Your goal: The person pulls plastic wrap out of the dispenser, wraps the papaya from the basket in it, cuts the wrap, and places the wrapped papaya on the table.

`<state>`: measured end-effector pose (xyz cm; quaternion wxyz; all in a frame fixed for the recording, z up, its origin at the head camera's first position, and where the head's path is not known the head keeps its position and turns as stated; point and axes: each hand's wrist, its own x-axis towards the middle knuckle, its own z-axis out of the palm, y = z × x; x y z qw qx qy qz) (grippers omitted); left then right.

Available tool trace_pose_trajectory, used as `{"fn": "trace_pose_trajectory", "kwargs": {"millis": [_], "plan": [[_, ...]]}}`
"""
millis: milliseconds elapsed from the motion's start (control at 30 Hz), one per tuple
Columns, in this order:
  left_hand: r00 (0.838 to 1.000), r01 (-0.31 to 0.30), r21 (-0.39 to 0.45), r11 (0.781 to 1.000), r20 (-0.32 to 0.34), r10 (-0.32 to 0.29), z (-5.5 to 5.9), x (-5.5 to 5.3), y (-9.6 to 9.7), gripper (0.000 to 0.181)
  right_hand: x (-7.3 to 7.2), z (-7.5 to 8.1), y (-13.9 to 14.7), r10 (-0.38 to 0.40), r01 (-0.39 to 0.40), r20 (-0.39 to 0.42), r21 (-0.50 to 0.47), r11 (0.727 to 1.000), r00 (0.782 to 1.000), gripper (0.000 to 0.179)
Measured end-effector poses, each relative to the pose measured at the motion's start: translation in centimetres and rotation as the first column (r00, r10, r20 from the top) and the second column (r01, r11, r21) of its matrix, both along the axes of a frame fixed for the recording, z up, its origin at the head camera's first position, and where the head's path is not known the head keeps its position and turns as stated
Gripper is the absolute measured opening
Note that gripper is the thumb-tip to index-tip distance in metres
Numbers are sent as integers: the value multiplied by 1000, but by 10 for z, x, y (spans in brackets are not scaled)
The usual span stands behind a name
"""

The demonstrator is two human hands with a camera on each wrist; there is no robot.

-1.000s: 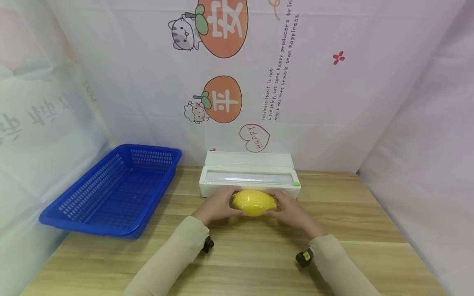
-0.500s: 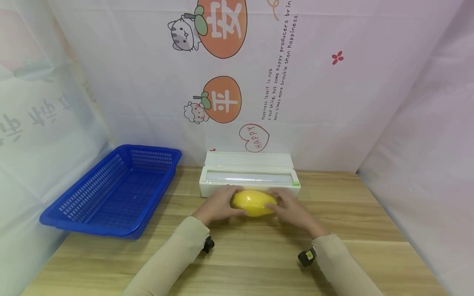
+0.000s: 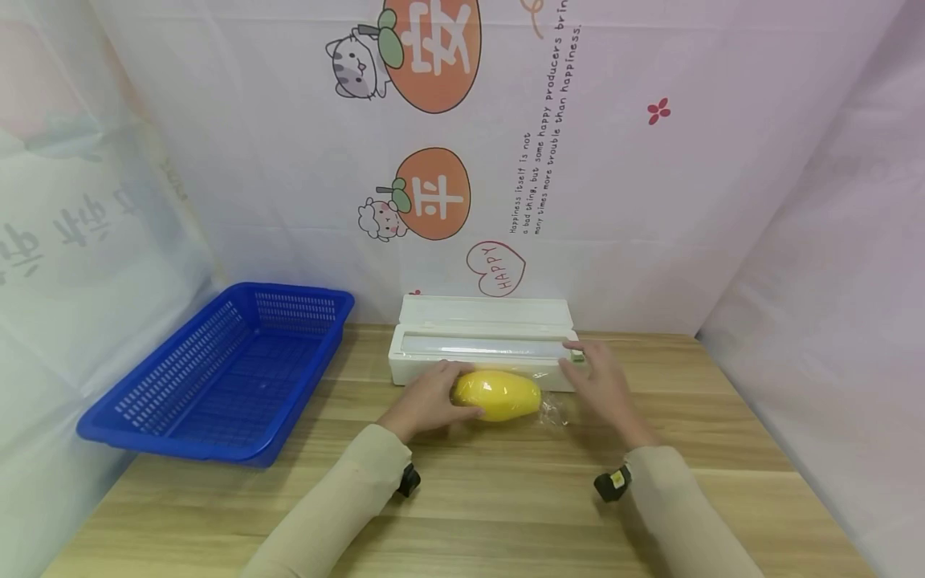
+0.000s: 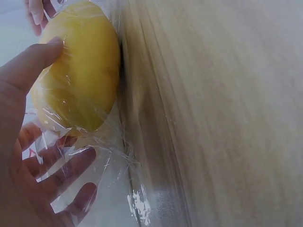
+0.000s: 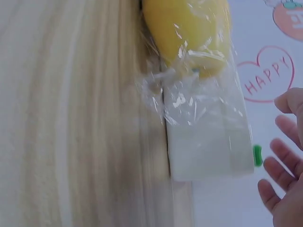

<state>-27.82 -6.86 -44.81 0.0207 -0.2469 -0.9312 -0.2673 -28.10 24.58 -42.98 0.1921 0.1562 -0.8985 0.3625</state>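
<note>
A yellow fruit [image 3: 499, 395], shaped like a mango, lies in clear cling film in front of a white cling film box [image 3: 426, 369]. My left hand [image 3: 433, 397] holds its left end, and in the left wrist view the thumb [image 4: 35, 61] presses the wrapped surface. Loose film [image 3: 555, 409] sticks out at the fruit's right end. My right hand [image 3: 603, 385] is away from the fruit, fingers spread, at the right end of the box beside the green slider [image 5: 257, 155]. The right wrist view shows a small gap between fingers and slider.
The box's lid [image 3: 486, 311] stands raised at the back, with the film roll [image 3: 484, 346] showing inside. A blue basket [image 3: 289, 401] sits on the left of the wooden table [image 3: 491, 514]. White printed sheets [image 3: 621, 201] enclose the back and sides.
My right hand has let go of the fruit's right end and moved right and up to the box's right end. The left hand stays on the fruit.
</note>
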Motion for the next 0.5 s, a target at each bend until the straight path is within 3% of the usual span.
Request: {"fn": "trace_pose_trajectory", "kwargs": {"millis": [233,500], "plan": [[1000,-16,-14,1000,-6,16,-1,0,1,87,-11,3,11,-39,44,180,-23,999,983,66],[999,-38,-10,999,-24,37,-1,1,2,86,-13,-3,15,29,17,318,-143,990,948,79]]}}
